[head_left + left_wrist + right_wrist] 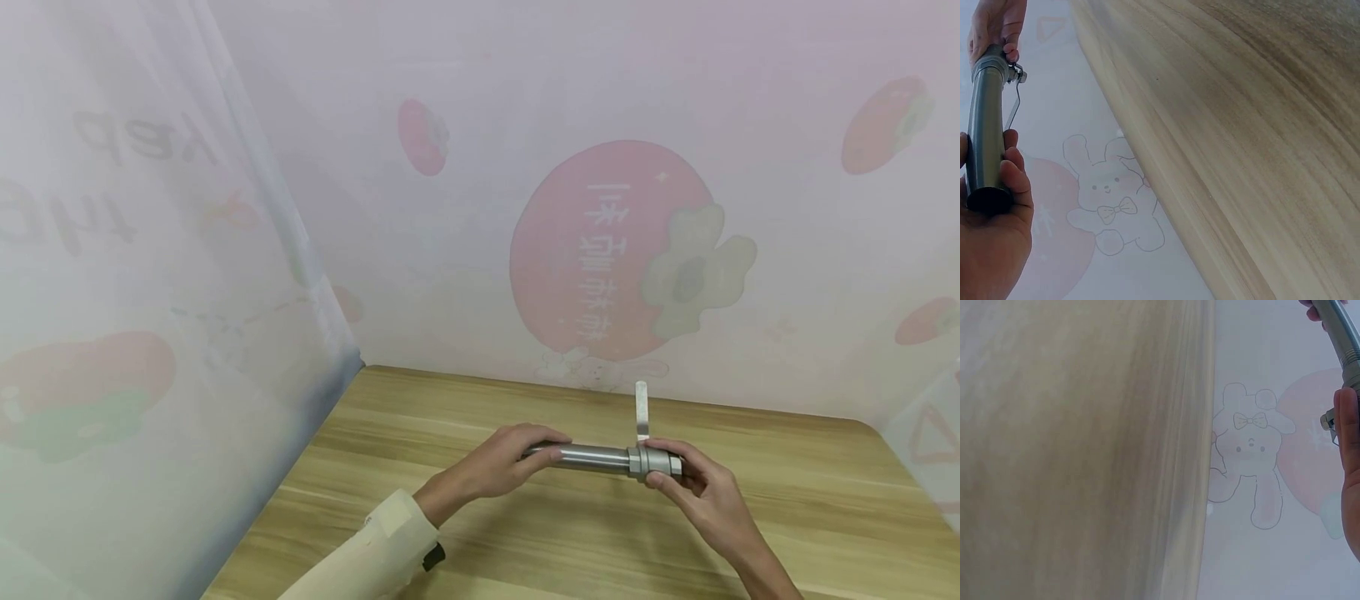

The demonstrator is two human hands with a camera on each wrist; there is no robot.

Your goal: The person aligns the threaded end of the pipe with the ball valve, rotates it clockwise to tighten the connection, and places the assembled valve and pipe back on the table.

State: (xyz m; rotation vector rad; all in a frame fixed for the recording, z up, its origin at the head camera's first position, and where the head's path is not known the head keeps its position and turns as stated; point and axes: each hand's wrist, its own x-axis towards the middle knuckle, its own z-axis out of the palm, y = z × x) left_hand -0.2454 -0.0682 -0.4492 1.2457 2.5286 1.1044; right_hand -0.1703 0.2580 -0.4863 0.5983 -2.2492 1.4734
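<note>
1. Left hand (498,467) wrapped around plain end of metal tube (592,457); fingers curled over, thumb beneath. Open tube end seen in left wrist view, seated in palm.
2. Right hand (693,487) pinching collared end of same tube, fingertips on the thicker ring. Thin flat metal lever (641,410) standing upright from collar.
3. Tube held level, just above table (787,500), not resting on it; both hands clamped, neither free.
4. Step in hand, by judgement: steadying tube with left, working collar or lever with right. Next move likely calls for firm left grip and a fine twist or press from right fingertips, lever kept free of fingers.
5. Table: pale wood grain, rounded far right corner.
6. Behind and to left: pale cloth backdrop (525,167) printed with red fruit (600,250), mirrored lettering, outline rabbit (1110,200).
</note>
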